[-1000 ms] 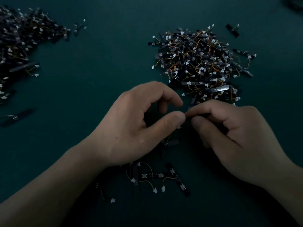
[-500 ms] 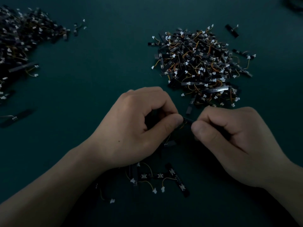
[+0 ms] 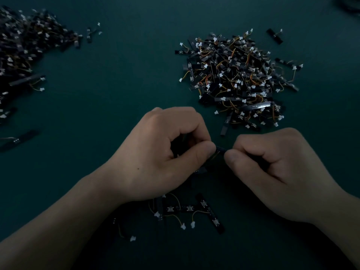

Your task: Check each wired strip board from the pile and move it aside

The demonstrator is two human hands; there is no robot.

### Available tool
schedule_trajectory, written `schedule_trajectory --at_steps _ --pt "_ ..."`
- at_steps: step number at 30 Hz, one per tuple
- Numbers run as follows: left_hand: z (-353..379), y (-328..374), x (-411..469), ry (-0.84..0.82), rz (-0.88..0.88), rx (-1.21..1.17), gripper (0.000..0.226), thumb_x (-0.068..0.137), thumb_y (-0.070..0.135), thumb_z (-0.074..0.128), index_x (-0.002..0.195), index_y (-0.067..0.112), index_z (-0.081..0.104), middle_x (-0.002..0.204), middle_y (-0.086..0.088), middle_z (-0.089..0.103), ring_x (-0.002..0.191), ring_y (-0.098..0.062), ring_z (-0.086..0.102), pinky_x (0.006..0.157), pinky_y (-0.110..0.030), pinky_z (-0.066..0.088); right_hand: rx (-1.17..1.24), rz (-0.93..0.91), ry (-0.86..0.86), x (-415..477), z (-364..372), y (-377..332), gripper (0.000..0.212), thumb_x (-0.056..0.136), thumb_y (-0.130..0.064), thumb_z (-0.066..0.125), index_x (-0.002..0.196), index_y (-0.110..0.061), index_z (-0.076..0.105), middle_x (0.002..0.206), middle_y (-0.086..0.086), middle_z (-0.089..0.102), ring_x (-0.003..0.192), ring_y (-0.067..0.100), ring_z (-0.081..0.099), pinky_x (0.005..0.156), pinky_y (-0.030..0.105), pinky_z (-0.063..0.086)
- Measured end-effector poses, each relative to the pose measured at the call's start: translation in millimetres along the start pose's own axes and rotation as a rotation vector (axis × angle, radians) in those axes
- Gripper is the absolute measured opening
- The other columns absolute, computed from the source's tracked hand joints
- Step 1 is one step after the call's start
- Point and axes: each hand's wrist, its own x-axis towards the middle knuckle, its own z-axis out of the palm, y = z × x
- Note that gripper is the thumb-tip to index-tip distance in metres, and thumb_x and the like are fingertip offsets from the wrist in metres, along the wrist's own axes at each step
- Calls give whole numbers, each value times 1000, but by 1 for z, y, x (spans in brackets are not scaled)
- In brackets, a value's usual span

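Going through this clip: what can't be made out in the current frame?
All in the head view:
Held strip board, pinched by left hand and right hand: mostly hidden by fingers.
Dim far-left pile: cut off by the left edge.
Unidentifiable dark thing, top right: cut by the corner.
Some loose boards: partly under the left wrist.

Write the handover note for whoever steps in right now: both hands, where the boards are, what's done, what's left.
Left hand and right hand each pinch one end of a single strip board held between them.
Main pile: ahead and to the right, large.
Second heap: far left, probably the checked boards, though that is a guess.
A few loose boards lie near the wrists.
Left to do: finish this board, set it aside, work through the main pile.
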Motion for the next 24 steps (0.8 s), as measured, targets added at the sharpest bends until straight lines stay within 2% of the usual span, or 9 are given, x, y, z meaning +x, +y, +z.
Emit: schedule_trajectory --at_steps 3,5,8,10,11,15,17,21,24 --pt "0 -2 -1 9 -31 -42 17 99 26 60 91 18 73 77 6 65 73 -17 64 64 -22 46 4 -17 22 0 1 0 46 98 -34 53 56 -17 46 44 -4 36 38 16 40 38 25 27" --pt "1 -4 -1 76 -81 -103 20 103 29 54 108 22 71 78 3 64 67 -14 60 62 -20 45 84 17 91 -2 0 0 42 99 -33 52 59 -20 50 47 -1 44 39 14 43 38 25 32" --pt "0 -6 -1 174 -104 -169 23 105 25 48 118 24 67 79 1 66 65 -20 56 61 -32 46 212 55 209 -2 -2 -3 23 103 -37 47 91 -39 67 65 2 65 45 9 52 44 17 39" --pt "0 -7 0 192 -104 -179 26 105 24 44 117 25 66 80 3 68 67 -26 56 63 -41 46 204 86 184 -2 -2 -2 25 103 -39 47 118 -39 67 71 -7 69 49 4 55 50 9 41" --pt "0 -8 0 190 -104 -179 26 105 24 43 117 25 66 81 3 68 67 -27 56 63 -43 46 143 86 149 -2 -1 -2 27 102 -42 49 121 -38 69 71 -12 69 52 3 58 52 9 42" --pt "1 -8 0 160 -116 -142 25 106 20 44 116 23 67 80 5 68 66 -22 58 64 -36 49 -135 -19 -26 -1 3 -3 23 94 -51 64 108 -38 76 82 -20 70 73 0 68 64 29 55" --pt "1 -8 -1 128 -125 -126 25 106 20 44 112 24 68 81 5 69 64 -20 58 59 -29 48 -205 -72 -61 -1 4 -2 20 93 -51 67 104 -37 77 81 -18 68 73 2 66 62 34 56" --pt "2 -8 -1 63 -140 -65 25 107 23 46 104 27 71 83 8 72 66 -20 63 59 -27 49 -210 -96 -76 -1 4 0 11 92 -44 69 88 -35 73 75 -17 63 67 3 61 59 34 52" --pt "1 -6 -1 39 -122 -23 28 106 26 48 96 25 74 80 9 74 73 -21 69 65 -35 52 -127 -72 -83 -2 0 -1 12 89 -43 67 83 -33 67 70 -16 60 63 4 59 58 23 48"
